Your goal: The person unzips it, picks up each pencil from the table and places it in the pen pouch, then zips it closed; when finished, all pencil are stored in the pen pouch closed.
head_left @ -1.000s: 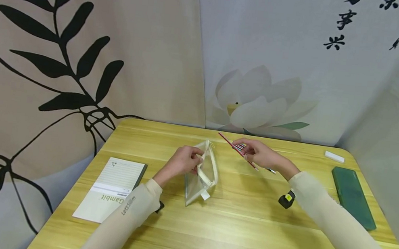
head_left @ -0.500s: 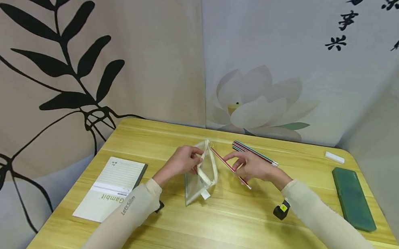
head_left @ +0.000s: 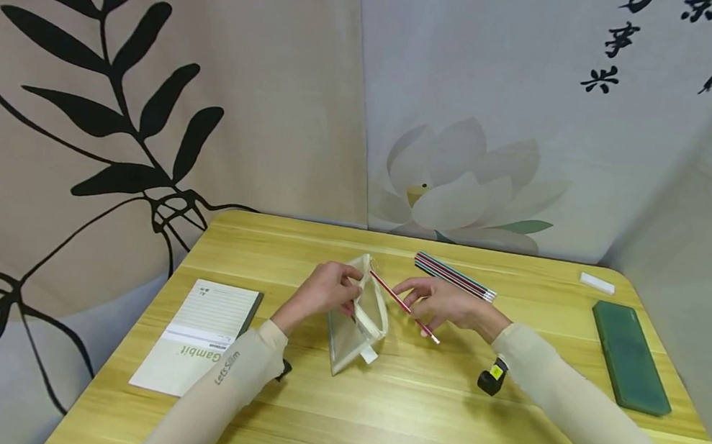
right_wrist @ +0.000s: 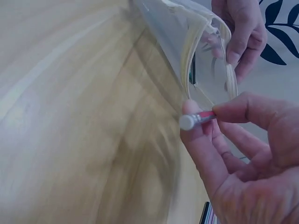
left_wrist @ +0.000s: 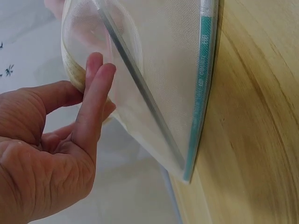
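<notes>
My left hand (head_left: 325,292) pinches the edge of a cream, see-through mesh zip pouch (head_left: 346,344), which stands on the table with its mouth facing right. Through the mesh, a dark pencil (left_wrist: 140,84) leans diagonally inside, and a teal-printed strip (left_wrist: 202,70) runs along the pouch's edge in the left wrist view. My right hand (head_left: 451,306) pinches a red pencil (head_left: 396,297) between thumb and fingers. Its white eraser end (right_wrist: 187,122) points back toward the right wrist camera. The far end reaches the pouch's mouth.
Several striped pencils (head_left: 455,274) lie together behind my right hand. A Gambit notebook (head_left: 187,338) lies at the left. Toward the right edge are a dark green flat case (head_left: 631,359) and a small white block (head_left: 597,282). Curtains hang behind the table.
My right hand has moved left and toward me with the red pencil, away from the other pencils, bringing its end to the pouch's mouth. My left hand has stayed nearly still.
</notes>
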Demonstrator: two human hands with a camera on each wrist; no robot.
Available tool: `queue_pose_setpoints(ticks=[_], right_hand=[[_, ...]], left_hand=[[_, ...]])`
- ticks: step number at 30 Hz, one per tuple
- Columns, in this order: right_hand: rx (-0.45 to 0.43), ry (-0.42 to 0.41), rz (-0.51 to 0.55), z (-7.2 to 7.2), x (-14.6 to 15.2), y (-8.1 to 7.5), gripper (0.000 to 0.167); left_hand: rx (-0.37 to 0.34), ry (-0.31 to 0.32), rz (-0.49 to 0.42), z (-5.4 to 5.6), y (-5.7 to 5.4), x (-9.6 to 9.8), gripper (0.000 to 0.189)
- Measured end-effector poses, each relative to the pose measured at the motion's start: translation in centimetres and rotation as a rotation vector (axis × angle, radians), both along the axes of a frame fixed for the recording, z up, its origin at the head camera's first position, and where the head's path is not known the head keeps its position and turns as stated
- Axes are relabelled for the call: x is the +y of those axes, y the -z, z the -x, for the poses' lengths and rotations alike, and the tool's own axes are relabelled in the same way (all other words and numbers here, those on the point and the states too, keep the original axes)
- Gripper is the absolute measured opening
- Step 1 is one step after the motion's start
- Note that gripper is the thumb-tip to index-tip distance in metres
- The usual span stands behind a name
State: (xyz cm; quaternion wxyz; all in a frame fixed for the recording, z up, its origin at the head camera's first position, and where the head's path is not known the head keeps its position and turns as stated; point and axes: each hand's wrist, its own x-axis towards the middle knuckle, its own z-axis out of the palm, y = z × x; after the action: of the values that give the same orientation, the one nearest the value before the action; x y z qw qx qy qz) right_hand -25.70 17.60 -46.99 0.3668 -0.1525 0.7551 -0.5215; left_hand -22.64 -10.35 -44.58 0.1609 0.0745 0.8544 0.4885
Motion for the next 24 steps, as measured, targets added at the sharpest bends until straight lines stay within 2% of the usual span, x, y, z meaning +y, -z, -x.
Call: queue_pose_setpoints(ticks=[5,12,19,24], right_hand=[[-0.039,-0.019,0.014,0.0,-0.6,0.0,0.060],[-0.052,-0.037,0.035,0.4,-1.4,-0.3,0.079],[-0.140,-0.038,0.080,0.6,-1.8,0.0,0.080],[-0.187,-0.048,0.117,0.3,-2.3,-0.2,0.087]], left_hand=[[-0.022,0.029,-0.005,-0.3,-0.1,0.2,0.040],[-0.047,0.050,-0.016,-0.8,-0.4,0.6,0.042],[-0.089,0.055,-0.054,-1.1,-0.4,0.7,0.044],[-0.109,0.082,-0.070,-1.1,-0.2,1.1,0.045]])
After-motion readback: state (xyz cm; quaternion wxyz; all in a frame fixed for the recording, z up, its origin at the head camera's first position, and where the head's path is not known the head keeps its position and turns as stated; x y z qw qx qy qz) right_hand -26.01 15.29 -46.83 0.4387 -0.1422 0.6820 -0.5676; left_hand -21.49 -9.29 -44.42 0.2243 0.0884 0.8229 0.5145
